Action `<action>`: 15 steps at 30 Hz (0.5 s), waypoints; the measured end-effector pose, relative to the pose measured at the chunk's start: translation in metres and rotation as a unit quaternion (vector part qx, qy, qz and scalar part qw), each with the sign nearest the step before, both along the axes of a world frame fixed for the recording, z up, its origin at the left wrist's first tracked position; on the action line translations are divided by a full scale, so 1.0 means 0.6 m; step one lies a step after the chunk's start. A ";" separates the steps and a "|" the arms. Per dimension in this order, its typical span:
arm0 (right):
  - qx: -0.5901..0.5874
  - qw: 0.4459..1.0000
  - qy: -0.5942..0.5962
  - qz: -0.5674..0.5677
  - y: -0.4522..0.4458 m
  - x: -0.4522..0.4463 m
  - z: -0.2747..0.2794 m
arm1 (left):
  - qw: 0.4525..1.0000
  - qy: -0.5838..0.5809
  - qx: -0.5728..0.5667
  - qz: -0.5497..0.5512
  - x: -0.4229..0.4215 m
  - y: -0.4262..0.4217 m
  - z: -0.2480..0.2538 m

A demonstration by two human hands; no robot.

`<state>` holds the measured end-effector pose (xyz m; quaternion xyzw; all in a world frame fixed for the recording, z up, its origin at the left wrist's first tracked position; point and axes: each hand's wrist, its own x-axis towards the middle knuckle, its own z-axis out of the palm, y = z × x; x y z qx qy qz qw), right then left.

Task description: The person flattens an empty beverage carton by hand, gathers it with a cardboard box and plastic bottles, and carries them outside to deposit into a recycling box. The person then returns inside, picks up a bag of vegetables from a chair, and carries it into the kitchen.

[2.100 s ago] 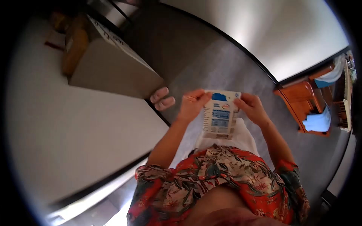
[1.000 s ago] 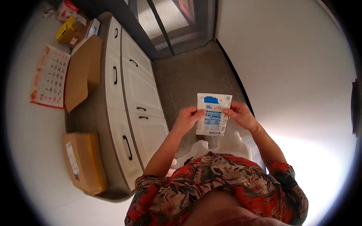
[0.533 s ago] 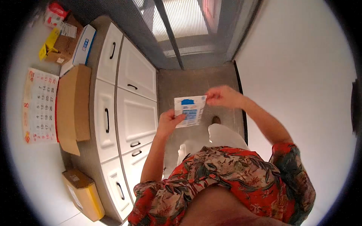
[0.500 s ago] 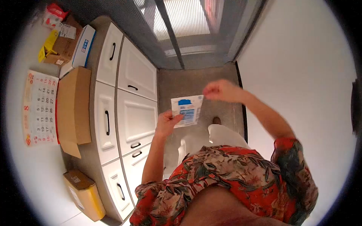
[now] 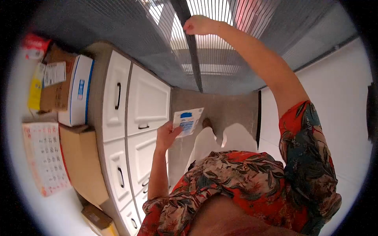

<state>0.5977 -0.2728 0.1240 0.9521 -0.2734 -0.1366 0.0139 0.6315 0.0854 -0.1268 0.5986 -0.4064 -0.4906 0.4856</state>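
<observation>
My left hand (image 5: 167, 135) grips a flat white packet (image 5: 188, 122) with blue printing by its left edge, thumb on top. The packet is held over the floor, in front of the white cabinet doors. High up in the view, my right hand (image 5: 199, 25) is raised at a dark vertical strip (image 5: 193, 55) that runs down the grey ribbed see-through curtain (image 5: 224, 74). Its fingers are curled closed against that strip; whether they pinch its edge or hold something small is hidden.
To the left, a cabinet with white doors (image 5: 147, 102) bears an open cardboard box (image 5: 84, 161), a blue-edged white box (image 5: 78, 90) and a brown carton (image 5: 59, 82). A calendar (image 5: 47, 157) is beside them. The white wall (image 5: 334, 98) stands on the right.
My right hand has left the packet's corner and moved up and forward to the curtain's dark strip. My left hand still holds the packet. The view has shifted closer to the curtain.
</observation>
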 end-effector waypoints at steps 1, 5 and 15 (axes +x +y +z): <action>-0.008 0.999 -0.010 -0.044 0.005 -0.001 0.018 | 1.000 -0.016 -0.013 -0.018 -0.004 -0.022 0.030; 0.093 0.977 -0.129 -0.140 -0.042 -0.010 0.027 | 0.988 -0.093 -0.080 -0.094 0.003 -0.093 0.113; 0.512 0.775 -0.297 -0.221 -0.012 0.027 0.043 | 0.920 -0.258 -0.244 -0.167 0.055 -0.237 0.143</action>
